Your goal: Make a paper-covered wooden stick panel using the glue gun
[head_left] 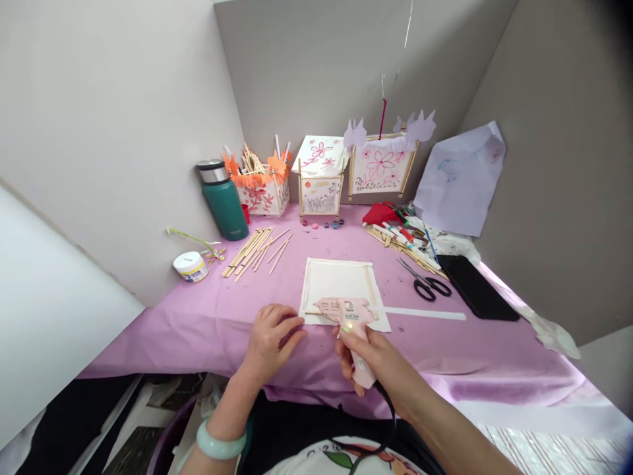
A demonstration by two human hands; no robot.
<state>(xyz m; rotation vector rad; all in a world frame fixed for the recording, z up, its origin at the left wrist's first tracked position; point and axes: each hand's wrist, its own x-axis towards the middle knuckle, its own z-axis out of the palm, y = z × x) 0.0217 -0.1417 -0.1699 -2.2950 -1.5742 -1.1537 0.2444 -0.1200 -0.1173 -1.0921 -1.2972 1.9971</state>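
A pink hot glue gun [352,316] is gripped by its handle in my right hand [363,356], its nozzle pointing left and a black cord trailing from its base. Beneath the gun lies a white square sheet [341,280] with thin wooden sticks along its sides. My left hand [273,340] rests at the sheet's lower left corner, fingers apart and fingertips by the edge. A long white strip [425,313] runs right from behind the gun; whether it joins the gun, I cannot tell.
Loose wooden sticks [254,253], a white jar [190,266] and a green bottle [225,201] stand left. Paper lanterns [320,194] line the back. Scissors [425,284], markers [408,241] and a black phone-like slab [477,287] lie right on the purple cloth [198,330].
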